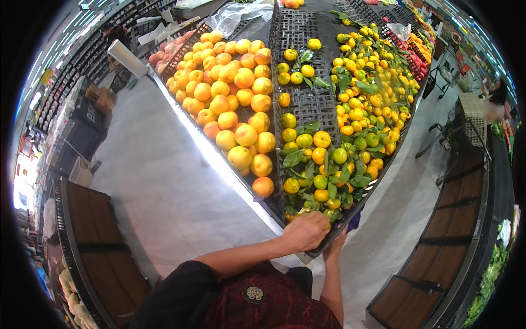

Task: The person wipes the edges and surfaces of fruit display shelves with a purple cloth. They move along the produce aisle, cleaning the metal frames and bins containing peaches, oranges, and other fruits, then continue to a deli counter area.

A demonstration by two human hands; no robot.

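Observation:
At the near corner of the display, my left hand [307, 231] reaches over the edge with its fingers curled down among the leafy mandarins [321, 195]. What its fingers hold, if anything, is hidden beneath the hand. My right hand [335, 247] is at the outer right side of the same corner, its fingers mostly out of sight behind the black rim [320, 249]. Close to it, a dark purple piece [354, 221] shows at the rim; its kind is unclear. Green and orange mandarins with leaves lie just beyond my left hand.
Large yellow-orange citrus fruits [227, 120] fill the left section, beside a black plastic lattice [307, 104]. More mandarins [378, 98] are heaped at the right. Brown-panelled stands flank me at left [104, 236] and right [433, 247]. A shopping cart [446, 77] stands at the far right.

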